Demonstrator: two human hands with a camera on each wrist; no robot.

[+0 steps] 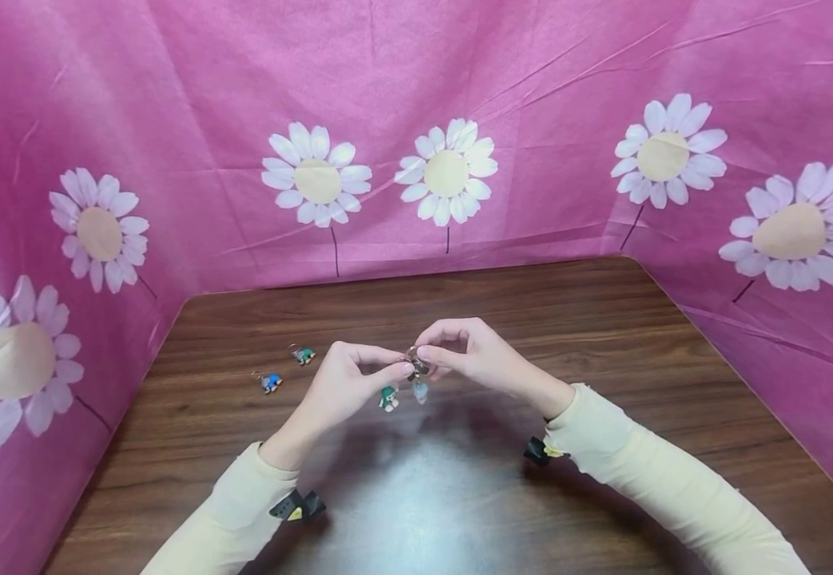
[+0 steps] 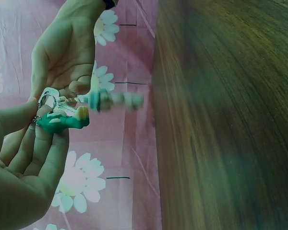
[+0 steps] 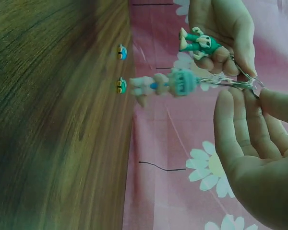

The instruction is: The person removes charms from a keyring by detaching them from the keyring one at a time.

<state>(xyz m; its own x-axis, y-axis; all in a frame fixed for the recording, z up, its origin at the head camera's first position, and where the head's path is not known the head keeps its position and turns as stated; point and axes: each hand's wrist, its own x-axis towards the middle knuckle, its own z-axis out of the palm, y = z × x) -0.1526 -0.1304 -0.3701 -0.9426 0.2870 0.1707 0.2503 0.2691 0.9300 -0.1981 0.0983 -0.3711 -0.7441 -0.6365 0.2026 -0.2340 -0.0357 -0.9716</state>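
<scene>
Both hands meet above the wooden table in the head view, fingertips close together at metal key rings (image 1: pixel 417 363). My left hand (image 1: pixel 350 382) pinches the ring end of a keychain with a green figure (image 3: pixel 207 44), which hangs below the fingers. Between thumb and fingers, my right hand (image 1: pixel 484 355) pinches a ring, plain in the right wrist view (image 3: pixel 255 86). From the rings a pale blue-green figure (image 3: pixel 182 82) dangles on a short chain, blurred in the left wrist view. Fingertips partly hide the place where the rings meet.
Left of the hands, two more keychains lie on the table (image 1: pixel 531 311): one with a green figure (image 1: pixel 304 354), the other with a blue figure (image 1: pixel 271 382). A pink cloth (image 1: pixel 387 72) with white daisies encloses the table's back and sides.
</scene>
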